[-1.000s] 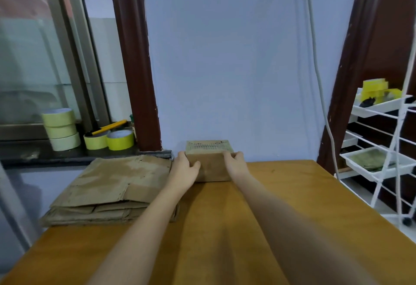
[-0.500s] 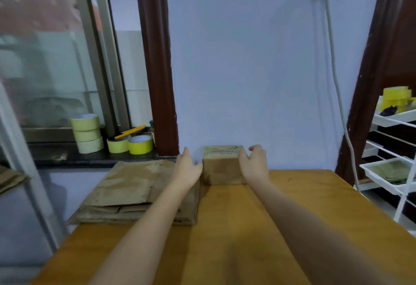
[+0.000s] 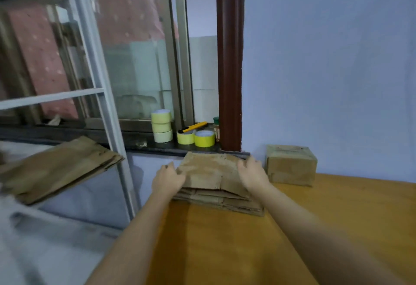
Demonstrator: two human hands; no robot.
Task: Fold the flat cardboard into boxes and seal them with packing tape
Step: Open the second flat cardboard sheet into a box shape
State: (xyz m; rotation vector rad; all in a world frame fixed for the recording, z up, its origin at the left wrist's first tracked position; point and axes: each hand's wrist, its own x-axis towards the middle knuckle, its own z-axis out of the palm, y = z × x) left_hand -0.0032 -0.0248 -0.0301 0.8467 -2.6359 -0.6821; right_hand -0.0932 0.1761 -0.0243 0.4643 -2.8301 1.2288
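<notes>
A stack of flat brown cardboard (image 3: pixel 209 174) lies at the far left corner of the orange table (image 3: pixel 292 228). My left hand (image 3: pixel 167 179) holds the top sheet at its left edge, fingers curled over it. My right hand (image 3: pixel 252 173) holds the same sheet at its right edge. A folded, closed cardboard box (image 3: pixel 291 165) stands against the wall just right of my right hand. Rolls of yellow tape (image 3: pixel 204 138) and a stack of pale tape rolls (image 3: pixel 161 126) sit on the window sill behind the stack.
A yellow utility knife (image 3: pixel 194 126) lies on the sill by the tape. More flat cardboard (image 3: pixel 56 167) rests on a metal shelf frame (image 3: pixel 108 113) at the left. The blue wall stands close behind the table's far edge.
Both hands left the closed box and moved left onto the cardboard stack, taking hold of the top sheet. My view has swung left, so the box now stands to the right.
</notes>
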